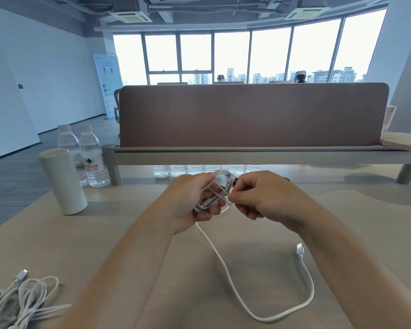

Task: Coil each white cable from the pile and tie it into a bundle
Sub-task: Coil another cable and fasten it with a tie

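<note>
Coiling step, mid-cable. Left hand (195, 203) grip is curled round the white cable coil (221, 174), held above the desk (128, 222) at centre of view. Right hand (254, 198) grip pinches a strand at the coil's 3 o'clock edge. The loose tail runs to the USB plug (300, 250) at 5 o'clock. The pile (17, 298) sits at 8 o'clock. Next, probably: wind in the tail, then tie off.

The table (45, 238) carries a cable pile (17, 298), cup (63, 181), bottles (91, 160) and loose cable (300, 251).
</note>
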`<control>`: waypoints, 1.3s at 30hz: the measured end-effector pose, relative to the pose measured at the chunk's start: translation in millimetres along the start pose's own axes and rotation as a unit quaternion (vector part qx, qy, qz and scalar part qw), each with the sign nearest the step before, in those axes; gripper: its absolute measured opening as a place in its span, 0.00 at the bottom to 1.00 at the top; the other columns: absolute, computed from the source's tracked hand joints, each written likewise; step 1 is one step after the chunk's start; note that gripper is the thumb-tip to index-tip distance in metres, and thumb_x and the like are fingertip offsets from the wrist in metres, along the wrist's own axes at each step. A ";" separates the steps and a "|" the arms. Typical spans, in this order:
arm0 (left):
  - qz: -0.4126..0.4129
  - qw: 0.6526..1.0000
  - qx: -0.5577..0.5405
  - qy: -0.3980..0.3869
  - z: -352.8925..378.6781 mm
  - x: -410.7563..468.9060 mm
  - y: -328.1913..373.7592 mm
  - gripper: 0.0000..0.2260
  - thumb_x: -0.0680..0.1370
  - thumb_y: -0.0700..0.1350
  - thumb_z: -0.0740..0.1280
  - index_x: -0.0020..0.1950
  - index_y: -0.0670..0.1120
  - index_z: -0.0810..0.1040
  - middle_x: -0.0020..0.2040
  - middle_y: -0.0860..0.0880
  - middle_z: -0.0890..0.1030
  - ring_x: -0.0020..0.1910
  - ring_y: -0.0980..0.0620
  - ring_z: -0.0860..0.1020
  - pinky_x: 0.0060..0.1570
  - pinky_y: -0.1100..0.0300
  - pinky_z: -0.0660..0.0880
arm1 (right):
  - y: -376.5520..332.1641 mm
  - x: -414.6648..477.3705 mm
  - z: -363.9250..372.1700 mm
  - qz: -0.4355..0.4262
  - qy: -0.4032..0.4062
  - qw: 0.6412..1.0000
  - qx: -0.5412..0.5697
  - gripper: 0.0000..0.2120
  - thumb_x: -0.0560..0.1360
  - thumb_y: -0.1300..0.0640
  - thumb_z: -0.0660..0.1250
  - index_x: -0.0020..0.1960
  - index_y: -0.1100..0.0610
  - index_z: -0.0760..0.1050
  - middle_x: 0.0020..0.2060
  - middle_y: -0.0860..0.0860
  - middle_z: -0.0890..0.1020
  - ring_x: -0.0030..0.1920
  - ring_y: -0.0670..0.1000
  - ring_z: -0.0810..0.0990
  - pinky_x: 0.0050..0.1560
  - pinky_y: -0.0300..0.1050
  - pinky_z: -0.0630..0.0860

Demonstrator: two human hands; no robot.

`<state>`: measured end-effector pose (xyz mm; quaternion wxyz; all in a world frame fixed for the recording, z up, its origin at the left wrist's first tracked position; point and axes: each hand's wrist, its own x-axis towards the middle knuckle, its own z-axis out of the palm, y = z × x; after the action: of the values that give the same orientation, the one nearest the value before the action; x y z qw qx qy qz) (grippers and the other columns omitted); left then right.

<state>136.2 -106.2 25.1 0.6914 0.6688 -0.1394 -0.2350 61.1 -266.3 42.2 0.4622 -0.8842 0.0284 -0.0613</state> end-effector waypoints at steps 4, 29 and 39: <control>0.008 1.000 -0.014 -0.010 0.2 -0.7 1.6 0.14 0.84 0.44 0.58 0.52 0.35 0.78 0.36 0.39 0.77 0.25 0.48 0.70 0.21 0.65 0.60 | 1.3 -0.8 -1.7 0.002 -0.030 1.000 -0.006 0.07 0.76 0.59 0.71 0.41 0.60 0.78 0.29 0.52 0.81 0.28 0.50 0.74 0.34 0.42 0.69; 0.051 0.968 0.222 -0.105 11.1 -20.7 8.8 0.12 0.82 0.45 0.60 0.54 0.46 0.83 0.36 0.41 0.79 0.30 0.46 0.69 0.29 0.62 0.61 | 33.1 10.4 -27.4 0.106 -0.157 0.975 0.120 0.09 0.77 0.68 0.67 0.44 0.60 0.85 0.36 0.54 0.78 0.34 0.48 0.75 0.38 0.39 0.72; 0.000 0.943 0.300 -0.144 24.8 -29.6 8.6 0.15 0.83 0.44 0.60 0.66 0.58 0.77 0.52 0.34 0.83 0.43 0.43 0.76 0.48 0.50 0.69 | 29.2 9.9 -28.7 0.085 -0.113 0.978 0.154 0.09 0.73 0.72 0.69 0.49 0.61 0.79 0.36 0.55 0.81 0.35 0.49 0.80 0.36 0.38 0.78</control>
<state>99.7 -112.4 38.8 0.4309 0.8044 -0.3019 -0.2759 67.2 -307.4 35.2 0.5964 -0.7981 0.0415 0.0748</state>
